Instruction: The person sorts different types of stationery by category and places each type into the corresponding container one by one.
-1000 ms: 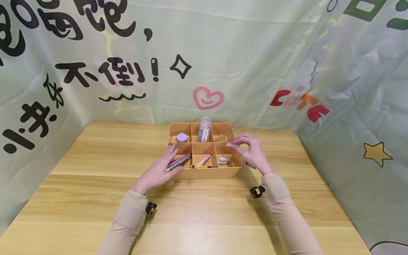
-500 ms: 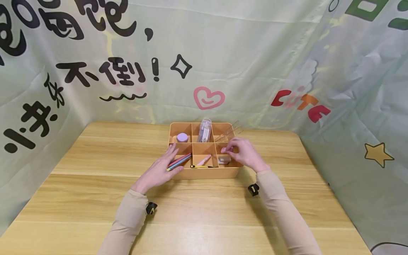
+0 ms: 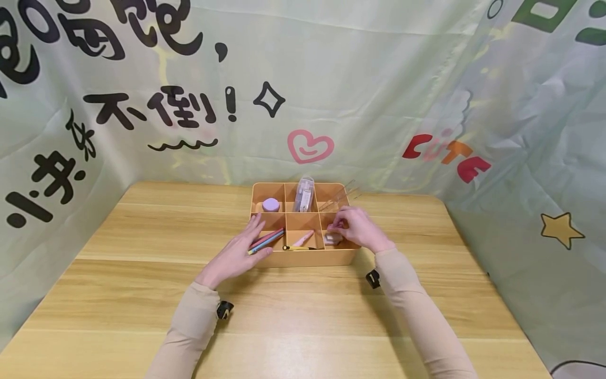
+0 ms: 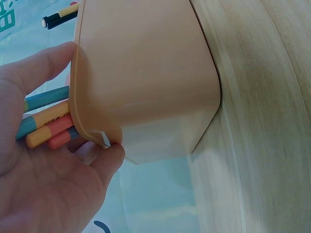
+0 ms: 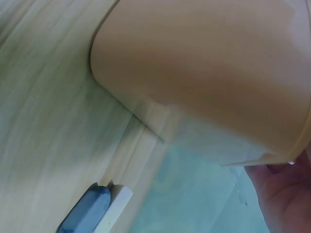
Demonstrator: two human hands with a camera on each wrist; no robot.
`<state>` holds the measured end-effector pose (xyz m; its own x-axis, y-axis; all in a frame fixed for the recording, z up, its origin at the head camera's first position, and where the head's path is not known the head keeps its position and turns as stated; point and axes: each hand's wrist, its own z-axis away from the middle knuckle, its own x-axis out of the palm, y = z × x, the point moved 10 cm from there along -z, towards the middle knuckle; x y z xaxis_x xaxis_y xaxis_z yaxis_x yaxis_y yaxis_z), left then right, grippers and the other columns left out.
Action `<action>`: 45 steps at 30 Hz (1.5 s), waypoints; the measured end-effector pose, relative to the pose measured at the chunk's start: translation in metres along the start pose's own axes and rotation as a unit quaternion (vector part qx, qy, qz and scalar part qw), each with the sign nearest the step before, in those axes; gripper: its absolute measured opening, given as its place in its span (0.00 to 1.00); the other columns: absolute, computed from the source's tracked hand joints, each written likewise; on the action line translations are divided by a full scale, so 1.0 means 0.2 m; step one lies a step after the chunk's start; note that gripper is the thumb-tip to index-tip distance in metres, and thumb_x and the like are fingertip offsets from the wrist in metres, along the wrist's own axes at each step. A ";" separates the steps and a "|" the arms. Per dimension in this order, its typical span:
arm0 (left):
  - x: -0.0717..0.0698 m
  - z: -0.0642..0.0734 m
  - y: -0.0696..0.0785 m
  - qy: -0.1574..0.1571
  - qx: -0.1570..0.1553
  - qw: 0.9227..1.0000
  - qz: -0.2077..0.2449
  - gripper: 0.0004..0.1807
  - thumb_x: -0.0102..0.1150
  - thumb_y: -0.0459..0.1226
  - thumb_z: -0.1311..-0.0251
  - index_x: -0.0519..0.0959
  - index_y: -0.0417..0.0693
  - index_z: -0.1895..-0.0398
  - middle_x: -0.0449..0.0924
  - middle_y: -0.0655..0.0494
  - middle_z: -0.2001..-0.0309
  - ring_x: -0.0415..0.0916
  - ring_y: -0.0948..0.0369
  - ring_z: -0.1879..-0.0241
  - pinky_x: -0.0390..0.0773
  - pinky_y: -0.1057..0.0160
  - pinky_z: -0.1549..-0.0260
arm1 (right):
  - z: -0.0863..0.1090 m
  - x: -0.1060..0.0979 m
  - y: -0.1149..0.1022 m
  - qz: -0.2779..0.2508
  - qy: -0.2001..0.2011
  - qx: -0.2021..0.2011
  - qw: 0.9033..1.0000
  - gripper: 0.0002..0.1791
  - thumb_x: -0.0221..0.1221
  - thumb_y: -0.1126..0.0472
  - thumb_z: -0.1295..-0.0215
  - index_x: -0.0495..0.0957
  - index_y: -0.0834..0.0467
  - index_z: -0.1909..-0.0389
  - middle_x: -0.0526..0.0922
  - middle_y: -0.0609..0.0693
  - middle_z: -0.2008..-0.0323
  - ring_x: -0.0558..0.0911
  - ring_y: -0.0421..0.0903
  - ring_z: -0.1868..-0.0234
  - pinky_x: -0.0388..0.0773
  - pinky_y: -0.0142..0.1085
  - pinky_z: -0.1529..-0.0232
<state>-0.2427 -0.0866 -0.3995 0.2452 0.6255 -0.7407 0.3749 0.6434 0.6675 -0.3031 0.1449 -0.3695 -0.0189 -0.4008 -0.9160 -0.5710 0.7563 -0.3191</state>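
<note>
An orange-tan six-compartment desk organizer (image 3: 312, 259) stands near the back of the table. My left hand (image 3: 232, 259) rests over its front left corner, fingers extended, thumb at the front rim and a fingertip against the outer wall in the left wrist view. Several coloured pens (image 4: 48, 119) lean out of the compartment beneath that palm. My right hand (image 3: 359, 229) pinches a small pink item (image 3: 333, 227), mostly covered by the fingers, low in the front right compartment. A white block, like an eraser (image 3: 332, 239), lies under these fingertips.
Other compartments hold a round purple-lidded container (image 3: 270, 204), an upright translucent case (image 3: 304, 195), thin clear sticks (image 3: 338, 196), a pink pen (image 3: 303, 238) and a yellow-and-black pen (image 3: 300, 247). A dark blue and white item (image 5: 92, 208) lies on the table right of the organizer.
My right hand has moved left and down from the organizer's right rim into the front right compartment, carrying the pink item. The left hand has stayed in place.
</note>
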 end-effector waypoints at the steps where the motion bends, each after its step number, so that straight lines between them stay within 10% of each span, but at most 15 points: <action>1: 0.00 0.00 0.00 0.000 0.000 1.000 0.001 0.43 0.57 0.46 0.29 0.50 0.37 0.21 0.34 0.45 0.17 0.37 0.45 0.18 0.49 0.37 0.24 | 0.00 0.01 0.00 0.003 -0.004 -0.002 1.000 0.05 0.73 0.65 0.44 0.85 0.59 0.72 0.84 0.50 0.69 0.83 0.46 0.67 0.82 0.41 0.62; 45: 0.00 0.00 -0.01 0.005 0.006 1.000 -0.002 0.43 0.57 0.48 0.29 0.51 0.37 0.21 0.35 0.45 0.17 0.37 0.45 0.18 0.50 0.38 0.23 | -0.01 0.13 -0.02 0.081 -0.094 0.018 0.992 0.04 0.66 0.69 0.40 0.87 0.57 0.70 0.87 0.50 0.66 0.84 0.45 0.65 0.84 0.44 0.59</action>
<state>-0.2439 -0.0878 -0.4006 0.2354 0.6279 -0.7419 0.3868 0.6397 0.6642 -0.3039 0.1298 -0.3922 0.0471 -0.1725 -0.9839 -0.5437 0.8219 -0.1701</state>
